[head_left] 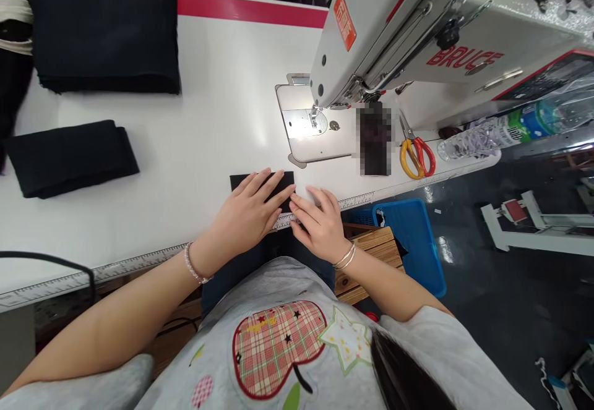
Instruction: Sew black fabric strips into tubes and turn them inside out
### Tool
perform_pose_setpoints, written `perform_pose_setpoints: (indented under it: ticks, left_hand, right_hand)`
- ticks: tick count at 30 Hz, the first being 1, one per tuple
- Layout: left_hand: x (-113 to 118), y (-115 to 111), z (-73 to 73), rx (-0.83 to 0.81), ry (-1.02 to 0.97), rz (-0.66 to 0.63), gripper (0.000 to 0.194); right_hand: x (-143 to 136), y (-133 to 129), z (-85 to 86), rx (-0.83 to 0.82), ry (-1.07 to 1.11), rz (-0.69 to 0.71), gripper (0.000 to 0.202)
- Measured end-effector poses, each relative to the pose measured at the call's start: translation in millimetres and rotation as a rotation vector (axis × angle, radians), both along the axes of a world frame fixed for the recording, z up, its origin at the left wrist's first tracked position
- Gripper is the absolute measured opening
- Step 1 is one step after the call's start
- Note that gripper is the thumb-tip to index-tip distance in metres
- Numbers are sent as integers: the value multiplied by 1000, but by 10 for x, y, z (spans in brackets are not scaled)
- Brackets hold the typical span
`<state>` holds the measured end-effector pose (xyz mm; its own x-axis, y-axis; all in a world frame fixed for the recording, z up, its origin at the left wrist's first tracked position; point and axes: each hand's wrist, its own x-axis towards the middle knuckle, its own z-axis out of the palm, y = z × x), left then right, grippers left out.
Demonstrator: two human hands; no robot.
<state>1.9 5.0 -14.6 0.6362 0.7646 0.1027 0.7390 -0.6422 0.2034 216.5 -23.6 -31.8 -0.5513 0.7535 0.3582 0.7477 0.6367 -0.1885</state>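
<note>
A small piece of black fabric (239, 181) lies flat at the front edge of the white table, partly hidden under my fingers. My left hand (250, 209) rests on it palm down, its fingers stretched out and spread. At the fabric's right edge is my right hand (320, 221), fingers extended and a little bent, the fingertips touching or almost touching the cloth. Neither hand grips anything that I can see. Just beyond, the sewing machine (366, 39) stands with its needle over the metal plate (315, 141).
Scissors (417, 156) with yellow and red handles lie right of the machine, near a plastic bottle (505, 128). Folded black cloth (69, 156) and a larger black stack (106, 33) sit at left. A measuring tape (139, 263) runs along the table edge. Below right is a blue bin (429, 249).
</note>
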Motion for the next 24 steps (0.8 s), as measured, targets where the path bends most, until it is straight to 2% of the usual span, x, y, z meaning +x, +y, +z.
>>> perform_pose_setpoints:
  ticks: [5, 12, 17, 24]
  left_hand:
    - [9, -14, -5, 7, -8, 15, 50]
    - [3, -24, 4, 25, -13, 13, 50]
    - [-4, -23, -20, 31, -30, 21, 53]
    - [7, -16, -48, 18, -5, 16, 56]
  right_hand:
    - [5, -56, 16, -10, -54, -20, 36]
    - [7, -103, 41, 87, -91, 10, 35]
    - [-50, -7, 115, 36, -68, -8, 35]
    - [-125, 107, 116, -65, -116, -51, 50]
